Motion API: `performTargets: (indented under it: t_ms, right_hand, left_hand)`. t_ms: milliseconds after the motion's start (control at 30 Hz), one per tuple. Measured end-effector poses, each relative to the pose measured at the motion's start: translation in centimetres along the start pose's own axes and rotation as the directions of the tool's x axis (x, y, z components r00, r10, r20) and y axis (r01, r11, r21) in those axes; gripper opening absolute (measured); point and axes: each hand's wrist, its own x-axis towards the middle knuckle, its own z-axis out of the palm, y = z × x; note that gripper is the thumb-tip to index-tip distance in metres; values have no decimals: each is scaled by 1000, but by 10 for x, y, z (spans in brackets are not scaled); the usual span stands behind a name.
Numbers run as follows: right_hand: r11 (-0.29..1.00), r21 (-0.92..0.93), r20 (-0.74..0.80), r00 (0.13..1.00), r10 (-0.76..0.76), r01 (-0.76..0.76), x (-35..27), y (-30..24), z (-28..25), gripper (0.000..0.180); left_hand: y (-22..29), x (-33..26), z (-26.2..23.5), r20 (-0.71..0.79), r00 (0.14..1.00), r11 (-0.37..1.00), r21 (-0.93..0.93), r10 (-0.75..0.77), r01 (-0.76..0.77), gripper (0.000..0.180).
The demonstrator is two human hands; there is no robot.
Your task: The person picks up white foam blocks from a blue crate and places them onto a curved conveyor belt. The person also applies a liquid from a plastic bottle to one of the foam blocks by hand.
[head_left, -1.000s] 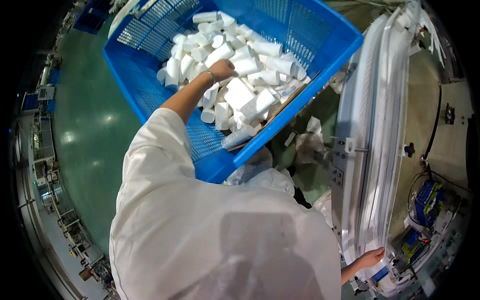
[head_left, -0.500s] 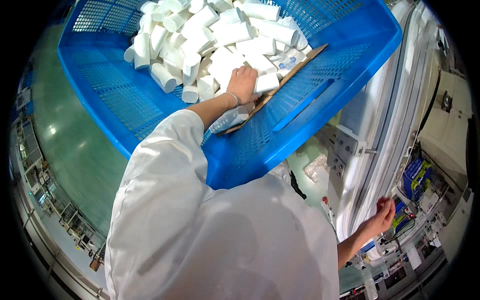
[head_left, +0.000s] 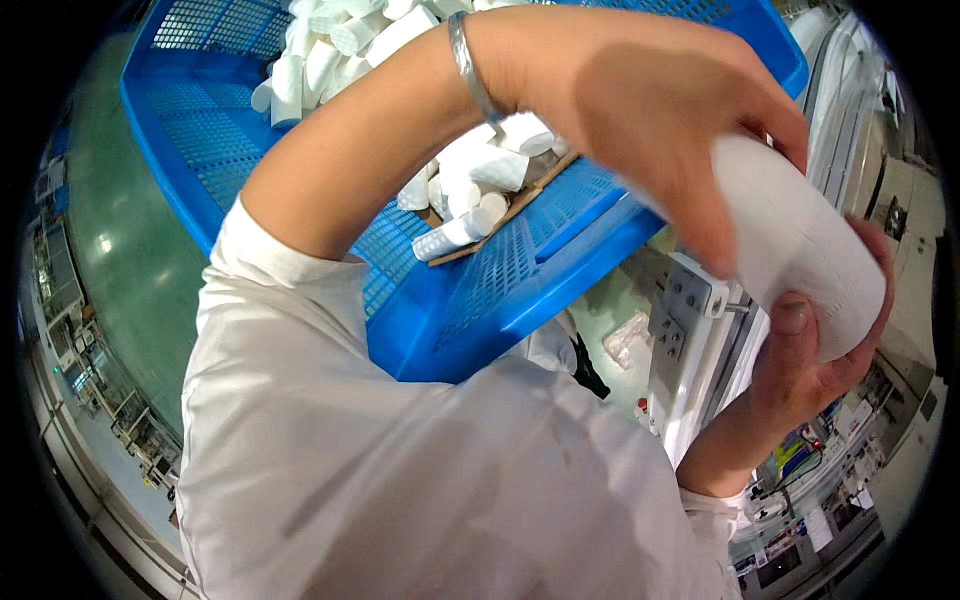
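Observation:
At the right, a white tissue roll (head_left: 790,225) is held up between my two hands, close to the camera. My left hand (head_left: 665,125), with a silvery band at the wrist, reaches across and grips the roll's upper end. Around its lower end are the fingers and thumb of my right hand (head_left: 805,365). Behind my left arm lies a big blue perforated plastic basket (head_left: 425,345), holding a heap of similar white rolls (head_left: 490,165), partly hidden by that arm. One roll with a patterned wrapper (head_left: 450,238) rests near a brown cardboard strip (head_left: 525,203) along the basket's side.
To the right of the basket runs a white and metal conveyor frame (head_left: 680,320), partly covered by my hands and the roll. A clear plastic bag (head_left: 627,338) lies on the floor beside it. Green floor (head_left: 110,270) stretches along the left, with equipment beyond.
My left hand has left the heap in the basket and moved right and up toward the camera. My right hand, previously without a roll, has risen. Both now hold a white roll.

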Motion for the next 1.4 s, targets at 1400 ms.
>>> performTargets:
  t_ms: [1400]
  right_hand:
    - [423, -254, -544, 490, 681, -870, -235, 148, -182, 37]
  left_hand:
    - [-167, -322, 217, 199, 323, 357, 171, -925, 918, 68]
